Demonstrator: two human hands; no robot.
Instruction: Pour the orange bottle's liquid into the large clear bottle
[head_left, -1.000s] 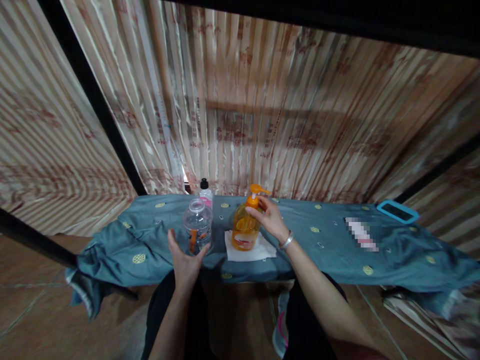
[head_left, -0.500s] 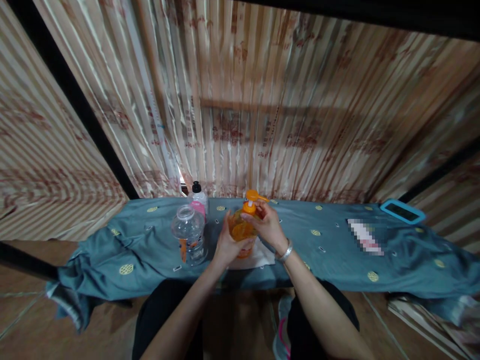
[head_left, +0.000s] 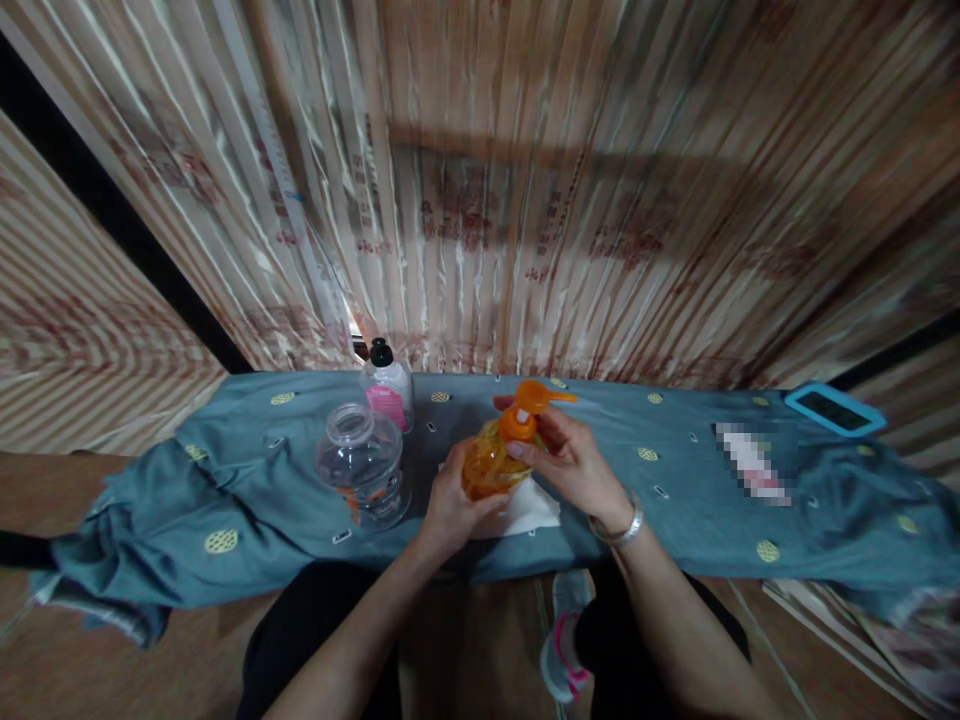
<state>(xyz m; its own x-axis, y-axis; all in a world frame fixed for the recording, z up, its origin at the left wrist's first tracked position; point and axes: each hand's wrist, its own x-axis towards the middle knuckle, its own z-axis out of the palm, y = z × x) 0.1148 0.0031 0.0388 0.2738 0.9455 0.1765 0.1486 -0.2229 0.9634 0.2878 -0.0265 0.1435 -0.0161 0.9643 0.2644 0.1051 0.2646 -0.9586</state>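
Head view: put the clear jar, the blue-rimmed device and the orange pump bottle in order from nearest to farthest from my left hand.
1. Orange pump bottle: nearest, held by the left hand at its side.
2. Clear jar: standing apart, just left of that hand.
3. Blue-rimmed device: farthest, toward the back right, well beyond the right hand.

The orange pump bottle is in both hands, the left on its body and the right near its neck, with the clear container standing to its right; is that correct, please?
Not quite: the clear container stands to the left of the orange pump bottle, as the head view shows. The left hand is on the bottle's body and the right hand near its neck.
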